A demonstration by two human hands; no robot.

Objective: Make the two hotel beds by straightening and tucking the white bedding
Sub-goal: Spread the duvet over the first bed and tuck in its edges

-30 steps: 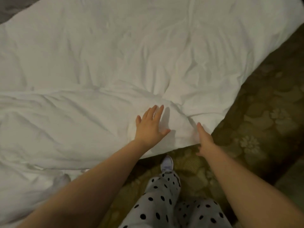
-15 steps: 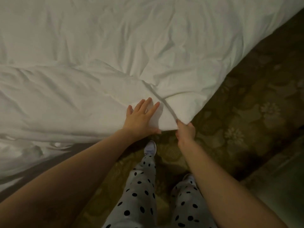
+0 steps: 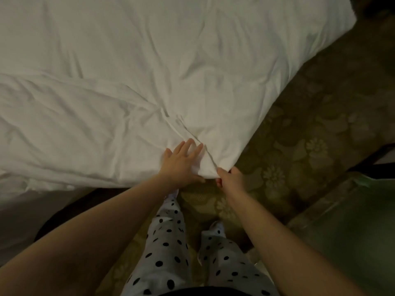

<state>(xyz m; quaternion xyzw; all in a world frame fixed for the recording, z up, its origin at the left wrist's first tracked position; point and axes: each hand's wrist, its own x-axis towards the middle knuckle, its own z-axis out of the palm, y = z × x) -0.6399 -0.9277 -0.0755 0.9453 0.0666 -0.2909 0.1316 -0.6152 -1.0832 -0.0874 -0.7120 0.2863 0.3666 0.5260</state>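
Right now the white bedding (image 3: 149, 82) covers the bed (image 3: 21, 221), running away up and leftward from its near corner (image 3: 210, 167), where the left hand (image 3: 181, 162) presses flat with straight fingers and the right hand (image 3: 229, 178), just beside it, pinches the tip

Bare carpet (image 3: 299, 135) right of the corner; bedding (image 3: 149, 71) fills the left.
The carpet strip runs between the bedding's edge and green furniture (image 3: 352, 221) at lower right. The left hand (image 3: 181, 163), flat, and the right hand (image 3: 230, 178), pinching, crowd the corner; legs (image 3: 166, 242) stand just below.
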